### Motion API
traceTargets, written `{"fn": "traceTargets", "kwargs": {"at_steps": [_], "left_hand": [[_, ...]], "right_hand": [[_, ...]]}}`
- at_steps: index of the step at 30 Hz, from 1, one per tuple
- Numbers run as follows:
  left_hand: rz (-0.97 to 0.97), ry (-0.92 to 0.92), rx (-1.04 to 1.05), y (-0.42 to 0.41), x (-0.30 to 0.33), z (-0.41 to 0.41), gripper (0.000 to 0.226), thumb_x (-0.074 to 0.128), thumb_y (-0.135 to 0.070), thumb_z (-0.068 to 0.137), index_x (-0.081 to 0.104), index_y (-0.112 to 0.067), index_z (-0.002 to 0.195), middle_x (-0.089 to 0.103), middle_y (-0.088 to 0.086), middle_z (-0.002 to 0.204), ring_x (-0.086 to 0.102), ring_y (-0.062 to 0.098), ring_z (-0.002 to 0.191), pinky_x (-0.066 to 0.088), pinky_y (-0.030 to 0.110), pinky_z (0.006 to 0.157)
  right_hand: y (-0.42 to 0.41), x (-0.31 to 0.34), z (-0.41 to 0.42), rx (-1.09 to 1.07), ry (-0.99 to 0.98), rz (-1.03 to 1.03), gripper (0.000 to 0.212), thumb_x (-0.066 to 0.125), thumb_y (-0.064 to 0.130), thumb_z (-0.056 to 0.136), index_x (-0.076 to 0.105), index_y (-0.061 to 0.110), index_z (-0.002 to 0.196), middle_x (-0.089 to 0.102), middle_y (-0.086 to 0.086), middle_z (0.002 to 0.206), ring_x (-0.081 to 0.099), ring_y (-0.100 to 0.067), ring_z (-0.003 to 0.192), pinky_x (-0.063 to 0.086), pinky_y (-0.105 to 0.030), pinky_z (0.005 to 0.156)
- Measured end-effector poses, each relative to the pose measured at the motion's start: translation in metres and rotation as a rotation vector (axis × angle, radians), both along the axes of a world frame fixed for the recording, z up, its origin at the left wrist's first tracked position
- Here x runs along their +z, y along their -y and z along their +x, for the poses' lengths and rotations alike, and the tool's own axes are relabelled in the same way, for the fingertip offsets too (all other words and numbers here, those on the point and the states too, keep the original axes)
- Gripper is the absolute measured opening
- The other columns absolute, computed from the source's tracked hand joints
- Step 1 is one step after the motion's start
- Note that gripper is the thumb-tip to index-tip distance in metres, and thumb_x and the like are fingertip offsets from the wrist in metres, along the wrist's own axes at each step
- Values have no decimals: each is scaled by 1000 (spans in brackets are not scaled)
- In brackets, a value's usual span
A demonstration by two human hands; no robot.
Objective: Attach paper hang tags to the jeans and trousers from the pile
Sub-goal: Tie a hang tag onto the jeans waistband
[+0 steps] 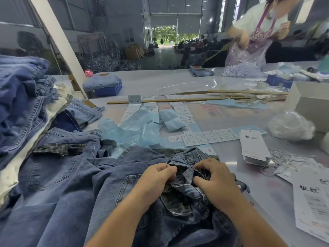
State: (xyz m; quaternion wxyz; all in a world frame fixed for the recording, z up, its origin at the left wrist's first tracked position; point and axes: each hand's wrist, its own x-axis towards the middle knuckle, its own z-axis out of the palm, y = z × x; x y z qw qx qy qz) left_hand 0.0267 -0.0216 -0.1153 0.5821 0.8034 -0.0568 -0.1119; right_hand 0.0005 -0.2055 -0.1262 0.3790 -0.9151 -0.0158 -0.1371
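A pair of blue jeans (110, 177) lies spread on the grey table in front of me. My left hand (156, 177) pinches the bunched waistband on the left. My right hand (213, 179) grips the waistband on the right, and its fingers hold up a small grey sewn-in label (189, 173). A stack of white paper hang tags (253, 146) lies to the right, with white strings (284, 161) beside it. A pile of jeans (25, 97) rises at the left.
Sheets of small white stickers (204, 137) and pale blue backing paper (140, 122) cover the middle of the table. Long wooden sticks (178, 100) lie beyond. A white box (309, 102) and clear bag (291, 126) stand right. Another person (258, 29) handles a plastic bag far right.
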Motion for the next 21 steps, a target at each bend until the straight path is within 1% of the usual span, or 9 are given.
{"fn": "traceTargets", "kwargs": {"at_steps": [1,2,3,5,7,9,13,16,21], "left_hand": [[121,98,24,4,-4,-3,18,65,-34,90,58,-25,75,59,-8,81,52,12,75,42,29,74],[270,213,52,9,-7,-7,10,65,-36,87,56,-30,88,56,-12,97,52,8,89,42,26,83],[409,305,66,14,-12,-12,23,64,-38,85,49,-34,103,46,-14,110,45,6,102,38,25,93],[416,355,119,16,-17,-15,50,65,-41,82,36,-37,122,32,-16,120,33,4,115,31,25,105],[329,294,142,11,-13,-10,62,70,-43,80,34,-35,130,36,-16,124,37,5,118,34,27,106],[330,262,111,6,-12,-4,55,72,-42,79,43,-34,125,42,-17,118,44,6,113,39,27,101],[397,318,51,7,-14,-4,21,66,-42,84,61,-27,97,39,-13,107,46,12,107,41,30,97],[408,349,47,9,-18,-4,21,60,-46,89,65,-28,99,41,-14,110,42,11,109,38,29,100],[371,304,-127,12,5,-4,40,36,-66,90,62,-36,84,49,-14,99,45,13,104,38,43,99]], "right_hand": [[0,0,0,-4,3,-1,25,76,25,76,61,42,86,59,20,94,54,-12,97,46,-35,89],[-1,1,0,-9,3,-3,26,75,23,75,61,42,85,58,20,93,54,-12,97,46,-35,89],[-1,1,1,-14,2,-4,27,75,22,75,61,42,85,58,21,93,54,-12,96,46,-35,89],[-2,1,0,-19,-6,-4,28,74,21,75,60,43,85,58,21,92,54,-13,96,46,-34,88],[-3,2,1,-22,-17,-2,28,73,22,76,58,44,82,58,20,91,54,-14,95,46,-35,86],[-3,3,1,-22,-25,3,28,73,21,76,57,44,80,58,19,90,55,-14,93,47,-36,84],[-5,4,1,-37,-39,-8,24,73,23,76,60,42,77,58,19,87,55,-13,90,48,-36,80],[-6,7,1,-41,-54,-7,21,72,22,77,62,40,78,60,18,88,56,-12,90,47,-35,81],[-6,37,8,-51,-53,93,22,73,20,82,62,38,82,65,15,92,61,-4,89,43,-20,73]]}}
